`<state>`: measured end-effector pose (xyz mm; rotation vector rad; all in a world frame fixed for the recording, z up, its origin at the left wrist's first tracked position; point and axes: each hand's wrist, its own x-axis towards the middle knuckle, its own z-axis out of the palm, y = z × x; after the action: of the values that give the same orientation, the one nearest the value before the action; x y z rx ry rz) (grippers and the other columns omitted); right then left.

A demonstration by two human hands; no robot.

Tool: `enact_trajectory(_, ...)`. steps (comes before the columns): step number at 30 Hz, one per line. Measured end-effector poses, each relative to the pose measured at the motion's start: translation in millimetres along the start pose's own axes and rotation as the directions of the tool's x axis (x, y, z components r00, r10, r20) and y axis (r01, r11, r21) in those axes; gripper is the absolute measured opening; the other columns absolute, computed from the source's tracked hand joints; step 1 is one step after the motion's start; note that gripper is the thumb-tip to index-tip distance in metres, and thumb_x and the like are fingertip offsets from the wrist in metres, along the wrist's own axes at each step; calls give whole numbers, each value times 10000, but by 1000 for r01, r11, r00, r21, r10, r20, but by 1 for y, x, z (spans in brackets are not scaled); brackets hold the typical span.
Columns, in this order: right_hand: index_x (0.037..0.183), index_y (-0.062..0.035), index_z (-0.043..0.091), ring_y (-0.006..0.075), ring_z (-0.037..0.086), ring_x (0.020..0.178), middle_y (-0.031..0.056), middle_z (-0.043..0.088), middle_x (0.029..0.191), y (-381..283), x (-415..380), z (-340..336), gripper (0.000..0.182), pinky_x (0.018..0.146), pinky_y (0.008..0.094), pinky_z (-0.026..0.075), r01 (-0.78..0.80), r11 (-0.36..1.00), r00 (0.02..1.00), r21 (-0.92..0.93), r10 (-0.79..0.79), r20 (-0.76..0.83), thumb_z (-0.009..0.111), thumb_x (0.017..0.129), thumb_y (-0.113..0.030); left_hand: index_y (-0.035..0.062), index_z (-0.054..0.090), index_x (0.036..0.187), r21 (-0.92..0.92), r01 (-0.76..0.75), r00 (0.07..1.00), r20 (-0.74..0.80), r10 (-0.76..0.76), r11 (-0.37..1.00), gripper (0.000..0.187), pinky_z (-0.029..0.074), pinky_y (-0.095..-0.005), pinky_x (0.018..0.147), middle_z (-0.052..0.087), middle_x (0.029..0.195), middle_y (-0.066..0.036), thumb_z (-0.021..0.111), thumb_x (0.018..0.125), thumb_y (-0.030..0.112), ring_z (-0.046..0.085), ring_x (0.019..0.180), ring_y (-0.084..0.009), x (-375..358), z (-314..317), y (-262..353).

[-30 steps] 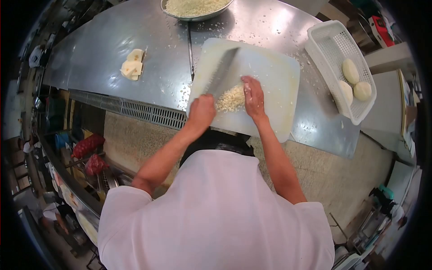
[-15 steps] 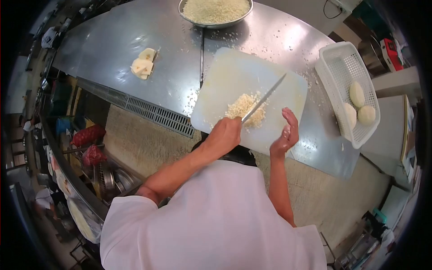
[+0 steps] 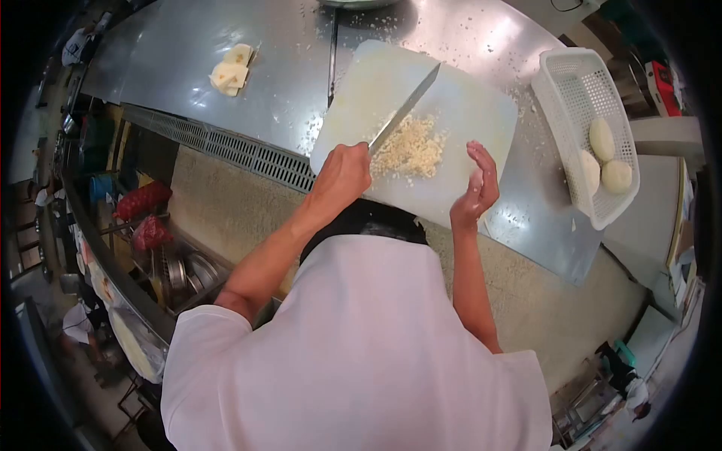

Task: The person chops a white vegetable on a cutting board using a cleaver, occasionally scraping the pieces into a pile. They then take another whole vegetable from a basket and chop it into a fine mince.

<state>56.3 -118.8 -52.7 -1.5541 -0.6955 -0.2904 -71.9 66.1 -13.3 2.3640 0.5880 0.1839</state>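
A kitchen knife (image 3: pixel 406 107) is gripped by its handle in my left hand (image 3: pixel 344 177), low at the near left of the white cutting board (image 3: pixel 481 113). Its blade slants up and to the right along the left side of a pale, finely chopped heap (image 3: pixel 414 149). My right hand (image 3: pixel 477 188) is held up at the board's near right edge, palm turned toward the heap. Its fingers are slightly bent and hold nothing, and pale bits stick to them.
Pale cut slices (image 3: pixel 232 71) lie on the steel table (image 3: pixel 286 83) at left. A white perforated basket (image 3: pixel 558 128) at right holds peeled pale round vegetables (image 3: pixel 617 177). Part of a metal bowl (image 3: pixel 359 3) shows at the far edge. Crumbs are scattered around the board.
The knife has moved left from across the heap to its left side, and the chopped pieces look more spread out. My right hand stays raised. The whole view has tilted lower.
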Motion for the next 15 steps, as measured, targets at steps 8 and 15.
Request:
enact_trajectory(8, 1092, 61, 608, 344, 556, 1117, 207, 606, 1146, 12, -3, 8, 338, 991, 416, 403, -60, 997, 997, 41, 59, 45, 390, 947, -152, -87, 530, 722, 143, -33, 997, -67, 43, 989, 176, 454, -438, 541, 534, 572, -249, 582, 828, 44, 597, 559, -393, 4, -1, -21)
enact_trajectory(15, 1333, 19, 446, 397, 358, 1311, 213, 451, 1370, 60, -37, 48, 454, 1112, 482, 225, 101, 597, 979, -796, 82, 185, 419, 958, -235, -81, 572, 728, 32, 96, 995, -24, -95, 995, 163, 477, -421, 526, 583, 585, -218, 576, 826, 49, 623, 521, -318, 34, -32, -43)
